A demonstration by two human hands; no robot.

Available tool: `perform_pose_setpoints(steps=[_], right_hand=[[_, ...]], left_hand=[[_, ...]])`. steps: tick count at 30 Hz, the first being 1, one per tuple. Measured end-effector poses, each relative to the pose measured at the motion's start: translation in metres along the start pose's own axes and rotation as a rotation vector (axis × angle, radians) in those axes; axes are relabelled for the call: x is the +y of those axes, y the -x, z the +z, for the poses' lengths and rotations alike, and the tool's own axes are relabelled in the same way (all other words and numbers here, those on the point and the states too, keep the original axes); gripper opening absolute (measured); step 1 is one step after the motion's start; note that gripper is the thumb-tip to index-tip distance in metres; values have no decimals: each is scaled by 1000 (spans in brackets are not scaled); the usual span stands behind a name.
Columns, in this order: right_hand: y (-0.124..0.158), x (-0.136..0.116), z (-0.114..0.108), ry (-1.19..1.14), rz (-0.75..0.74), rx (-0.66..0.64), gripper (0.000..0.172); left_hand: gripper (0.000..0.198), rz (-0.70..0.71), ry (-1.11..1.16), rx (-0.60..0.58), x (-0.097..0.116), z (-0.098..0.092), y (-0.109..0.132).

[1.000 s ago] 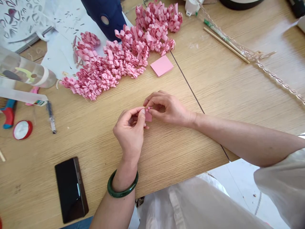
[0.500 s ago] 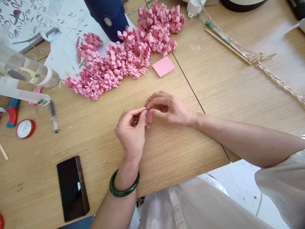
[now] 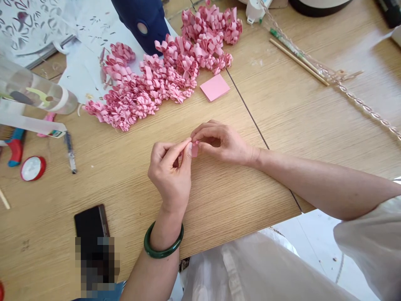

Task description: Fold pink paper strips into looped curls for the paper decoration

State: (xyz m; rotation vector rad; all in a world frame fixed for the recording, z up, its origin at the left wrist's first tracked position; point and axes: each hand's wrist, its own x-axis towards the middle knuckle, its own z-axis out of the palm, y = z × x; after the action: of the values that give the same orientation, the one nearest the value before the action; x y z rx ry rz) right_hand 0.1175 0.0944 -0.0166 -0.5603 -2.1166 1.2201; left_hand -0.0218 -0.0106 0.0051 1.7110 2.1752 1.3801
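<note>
A small pink paper piece (image 3: 194,151), held over the wooden table (image 3: 238,209)

From where I stand, the left hand (image 3: 171,175) has its thumb and forefinger pressed together, pinching the small pink paper piece by its upper end. The right hand (image 3: 227,142) comes in from the other side, fingers curved, fingertips meeting the left ones at the paper; whether it pinches the paper too or just steadies it, I cannot tell. A dark green bangle (image 3: 164,246) circles the left wrist.

Just beyond the hands lies a flat pink paper rectangle (image 3: 214,87), and next to that spreads a long heap of pink curled-paper tufts (image 3: 147,83), reaching up past a navy container (image 3: 142,21).

Over to the left I see a phone (image 3: 90,223), its lower part blurred out, a red-rimmed roll (image 3: 33,168), a pen (image 3: 70,152) and a brush (image 3: 15,147) with a red and blue handle. To the far right, a slim wooden stick (image 3: 299,62) lies beside a twisted cord (image 3: 363,100).
</note>
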Motion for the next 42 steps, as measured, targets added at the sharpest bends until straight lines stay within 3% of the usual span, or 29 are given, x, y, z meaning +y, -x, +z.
perform_pose_setpoints(steps=[9, 17, 25, 42], right_hand=[[-1, 3, 2, 64, 24, 3, 15], [0, 2, 2, 80, 12, -3, 16], [-1, 2, 1, 84, 9, -22, 16], [-1, 2, 3, 81, 5, 16, 22]], left_hand=[[12, -87, 86, -29, -4, 3, 1], [12, -71, 56, -32, -2, 2, 1], [7, -210, 218, -38, -9, 6, 1], [6, -226, 245, -81, -9, 4, 1]])
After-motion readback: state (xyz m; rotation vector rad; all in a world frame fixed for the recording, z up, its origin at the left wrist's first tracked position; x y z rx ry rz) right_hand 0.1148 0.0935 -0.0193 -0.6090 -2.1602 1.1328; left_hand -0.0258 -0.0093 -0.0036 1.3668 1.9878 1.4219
